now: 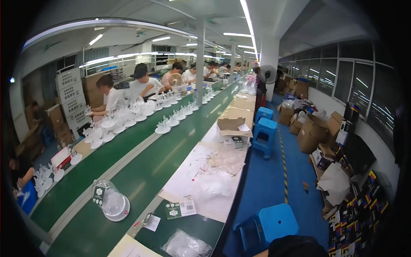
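Observation:
Neither of my hands shows. At the lower edge a dark patch of cloth (295, 247) and a sliver of skin beside it come into view, too little to tell which part of me they are. On the green conveyor belt (165, 165) a clear dome with a round white base (116, 210) lies tilted, a dark green card tag (98, 193) on it. Along the near worktop lie a green and white printed card (180, 209), a small white slip (152, 223) and a crumpled clear plastic bag (187, 244).
An open cardboard box (233, 126) and loose scraps (214, 160) sit farther along the worktop. Blue stools (278, 222) stand on the blue floor to the right, with cartons (314, 132) by the wall. Across the belt, several people work beside rows of white figures (115, 122).

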### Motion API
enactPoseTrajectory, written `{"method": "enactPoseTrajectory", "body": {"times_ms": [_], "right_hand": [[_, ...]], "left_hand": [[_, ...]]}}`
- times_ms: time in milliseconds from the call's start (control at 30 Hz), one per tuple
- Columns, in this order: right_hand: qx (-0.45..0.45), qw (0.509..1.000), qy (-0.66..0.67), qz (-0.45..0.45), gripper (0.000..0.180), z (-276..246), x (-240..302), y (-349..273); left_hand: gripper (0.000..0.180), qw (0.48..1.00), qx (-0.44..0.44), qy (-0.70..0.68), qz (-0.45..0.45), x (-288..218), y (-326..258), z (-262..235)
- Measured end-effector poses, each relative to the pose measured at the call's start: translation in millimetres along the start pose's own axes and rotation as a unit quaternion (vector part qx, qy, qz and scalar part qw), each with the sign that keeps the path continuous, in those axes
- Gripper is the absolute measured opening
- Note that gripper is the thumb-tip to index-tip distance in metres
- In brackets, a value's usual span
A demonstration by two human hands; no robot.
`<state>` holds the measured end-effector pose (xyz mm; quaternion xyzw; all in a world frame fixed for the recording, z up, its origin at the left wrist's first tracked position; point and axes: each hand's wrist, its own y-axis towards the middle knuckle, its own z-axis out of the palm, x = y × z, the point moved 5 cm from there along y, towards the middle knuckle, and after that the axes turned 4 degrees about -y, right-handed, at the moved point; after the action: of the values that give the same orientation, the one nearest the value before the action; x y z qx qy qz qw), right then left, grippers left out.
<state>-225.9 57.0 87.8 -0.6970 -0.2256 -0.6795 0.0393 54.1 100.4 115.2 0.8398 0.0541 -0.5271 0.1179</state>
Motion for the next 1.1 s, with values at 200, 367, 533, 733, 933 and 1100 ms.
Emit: {"method": "enactPoseTrajectory", "body": {"times_ms": [200,367,533,733,933,1100], "right_hand": [[0.031,0.994,0.032,0.098,0.022,12.7,-24.9,-7.1],[0.184,0.964,-0.008,0.192,0.032,7.4,-32.6,-5.8],[0.099,0.983,-0.103,0.116,0.018,7.1,-63.8,7.3],[0.154,0.979,-0.106,0.085,0.02,-2.7,-73.5,54.3],[0.323,0.941,-0.064,0.084,0.022,128.3,-53.7,121.2],[0.302,0.947,-0.108,0.026,0.022,167.1,-58.7,142.3]], "left_hand": [[0.018,0.997,-0.039,-0.064,-0.002,29.1,28.3,14.2],[0.02,0.991,-0.077,-0.11,-0.024,54.7,50.1,33.6],[0.023,0.955,-0.229,-0.093,-0.16,81.2,-32.8,-12.4],[0.03,0.936,-0.216,-0.267,-0.079,53.9,-30.2,21.6],[0.026,0.944,-0.023,-0.326,-0.041,46.6,-81.7,61.3],[0.028,0.867,0.055,-0.435,-0.238,36.7,-91.6,108.2]]}}
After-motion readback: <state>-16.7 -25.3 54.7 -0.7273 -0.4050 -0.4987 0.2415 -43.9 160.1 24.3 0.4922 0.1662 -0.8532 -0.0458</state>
